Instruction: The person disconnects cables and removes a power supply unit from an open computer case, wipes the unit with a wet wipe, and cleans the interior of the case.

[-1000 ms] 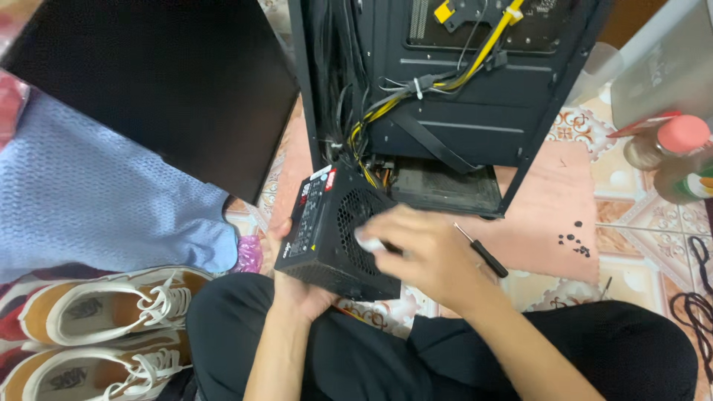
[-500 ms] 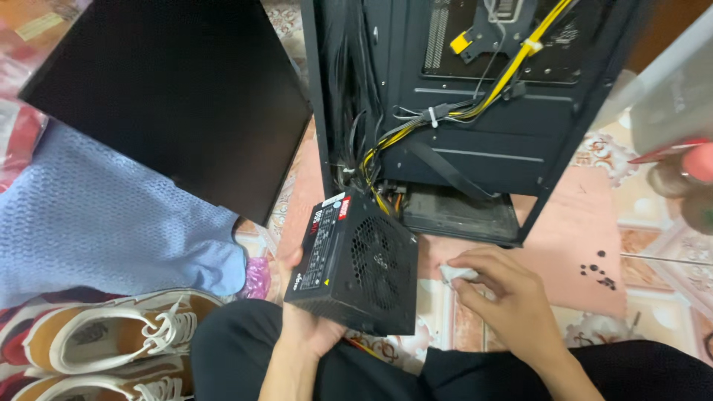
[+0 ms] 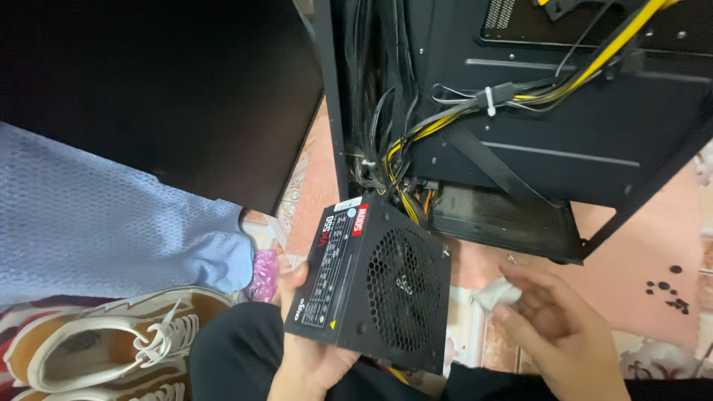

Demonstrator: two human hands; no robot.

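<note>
We see the left hand [image 3: 308, 356] gripping the black power supply [image 3: 375, 286] from below, fan grille facing right toward the right hand [image 3: 557, 327], which pinches a white wipe [image 3: 496, 294].

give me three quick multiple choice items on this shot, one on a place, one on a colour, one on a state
1. Where does the black box-shaped power supply unit sit?
A. in the left hand
B. inside the black metal computer case
C. on the tan and white sneakers

2. What colour is the crumpled tissue at the right hand?
A. blue
B. white
C. yellow

3. How is the unit joined to the case?
A. fully detached
B. screwed in place
C. cables run between them

Answers:
1 A, the left hand's fingers wrap its labelled side over the lap.
2 B, it shows white against the pink floor.
3 C, yellow and black wires lead from its top edge into the case.
</note>
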